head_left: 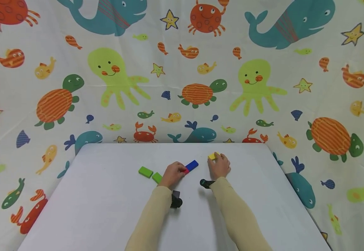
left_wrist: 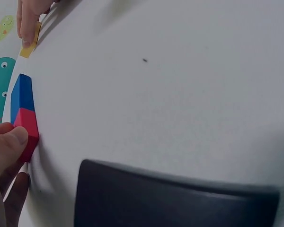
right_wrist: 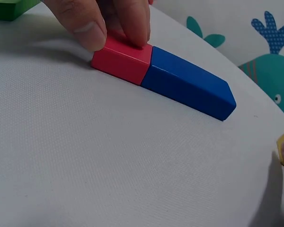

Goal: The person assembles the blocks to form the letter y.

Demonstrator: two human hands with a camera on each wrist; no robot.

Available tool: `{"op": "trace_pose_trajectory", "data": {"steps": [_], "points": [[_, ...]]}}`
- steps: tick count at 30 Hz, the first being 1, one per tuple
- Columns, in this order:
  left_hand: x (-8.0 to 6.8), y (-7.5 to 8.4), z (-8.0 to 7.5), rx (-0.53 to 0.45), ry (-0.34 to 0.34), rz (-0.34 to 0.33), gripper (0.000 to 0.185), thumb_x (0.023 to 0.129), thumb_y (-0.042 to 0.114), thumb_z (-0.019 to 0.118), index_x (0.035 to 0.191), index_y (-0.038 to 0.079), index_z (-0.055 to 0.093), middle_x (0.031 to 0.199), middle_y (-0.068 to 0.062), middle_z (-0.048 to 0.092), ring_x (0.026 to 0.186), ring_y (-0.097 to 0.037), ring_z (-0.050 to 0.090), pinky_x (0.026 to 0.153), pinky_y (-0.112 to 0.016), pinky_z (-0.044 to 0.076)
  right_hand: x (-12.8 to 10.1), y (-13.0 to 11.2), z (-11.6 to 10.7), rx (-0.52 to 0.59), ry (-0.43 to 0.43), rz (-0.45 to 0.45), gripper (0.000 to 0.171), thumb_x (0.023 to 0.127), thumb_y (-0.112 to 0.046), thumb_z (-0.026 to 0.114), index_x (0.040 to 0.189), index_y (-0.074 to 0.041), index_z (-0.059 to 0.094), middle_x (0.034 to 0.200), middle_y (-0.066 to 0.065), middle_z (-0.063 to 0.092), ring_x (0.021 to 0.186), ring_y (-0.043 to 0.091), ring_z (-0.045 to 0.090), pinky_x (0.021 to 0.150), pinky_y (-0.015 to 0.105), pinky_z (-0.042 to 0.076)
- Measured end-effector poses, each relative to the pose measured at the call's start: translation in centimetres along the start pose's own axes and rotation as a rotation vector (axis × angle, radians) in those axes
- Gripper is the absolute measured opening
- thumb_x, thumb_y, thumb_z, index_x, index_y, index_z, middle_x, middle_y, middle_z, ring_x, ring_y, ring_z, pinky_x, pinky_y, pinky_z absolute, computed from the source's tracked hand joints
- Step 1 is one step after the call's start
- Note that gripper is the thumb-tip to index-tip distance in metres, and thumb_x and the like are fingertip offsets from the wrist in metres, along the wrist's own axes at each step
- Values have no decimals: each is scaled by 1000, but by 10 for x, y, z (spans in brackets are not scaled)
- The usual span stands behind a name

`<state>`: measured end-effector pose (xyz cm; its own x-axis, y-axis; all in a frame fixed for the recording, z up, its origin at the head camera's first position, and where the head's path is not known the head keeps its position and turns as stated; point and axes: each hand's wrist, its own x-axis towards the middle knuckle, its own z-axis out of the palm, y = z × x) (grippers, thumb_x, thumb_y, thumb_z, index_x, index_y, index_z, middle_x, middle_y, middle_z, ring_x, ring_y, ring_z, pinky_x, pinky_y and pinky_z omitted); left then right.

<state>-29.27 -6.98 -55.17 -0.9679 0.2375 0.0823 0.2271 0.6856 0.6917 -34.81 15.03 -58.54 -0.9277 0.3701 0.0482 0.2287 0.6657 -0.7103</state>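
My left hand [head_left: 172, 175] pinches a red block [right_wrist: 123, 59] between thumb and fingers. The red block's end meets the end of a blue block [right_wrist: 189, 84], and the two form one straight line on the white table. Farther right and back, my right hand [head_left: 221, 166] holds a yellow block [head_left: 212, 156] by its sides. The left wrist view shows the yellow block [left_wrist: 27, 52] beyond the blue block [left_wrist: 22, 94], with the right fingers on it. In the right wrist view only a corner of the yellow block [right_wrist: 282, 142] shows at the right edge.
Two green blocks lie left of my left hand: one [head_left: 145, 172] apart, the other [head_left: 157, 177] partly hidden by the hand. The white table [head_left: 106, 209] ends at a back edge against a curtain [head_left: 175, 118] printed with sea animals. A dark wrist camera [head_left: 176, 201] sits under the left wrist.
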Motion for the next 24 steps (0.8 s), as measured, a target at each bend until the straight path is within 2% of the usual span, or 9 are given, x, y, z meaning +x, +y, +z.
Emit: {"op": "trace_pose_trajectory", "data": {"steps": [5,13,20,24], "points": [[-1,-1,0,-2,3,-1,17,81,8,68,98,8,72,102,-5,61,95,-21,57,89,-37,48,-1,-1,4,-44,25,-8,50,84,-43,60,129,-22,53,139,10,39,127,34,32,98,56,27],[-1,0,1,-13,4,-7,17,82,9,68,98,8,71,102,-4,61,95,-20,57,89,-37,48,-7,-8,-1,-22,48,6,50,84,-41,61,129,-21,54,137,12,41,126,34,33,100,55,25],[-4,4,-1,-23,3,-6,17,82,7,67,98,7,71,102,-5,61,95,-21,57,89,-38,48,-7,-5,-3,162,68,18,46,83,-30,65,125,-13,57,135,14,38,122,32,40,104,47,35],[-4,4,-1,-8,2,-3,17,82,7,67,99,7,71,102,-6,61,95,-21,57,89,-38,48,-5,-1,-3,207,68,-17,46,82,-28,66,122,-9,58,133,16,37,120,30,41,104,44,37]]}}
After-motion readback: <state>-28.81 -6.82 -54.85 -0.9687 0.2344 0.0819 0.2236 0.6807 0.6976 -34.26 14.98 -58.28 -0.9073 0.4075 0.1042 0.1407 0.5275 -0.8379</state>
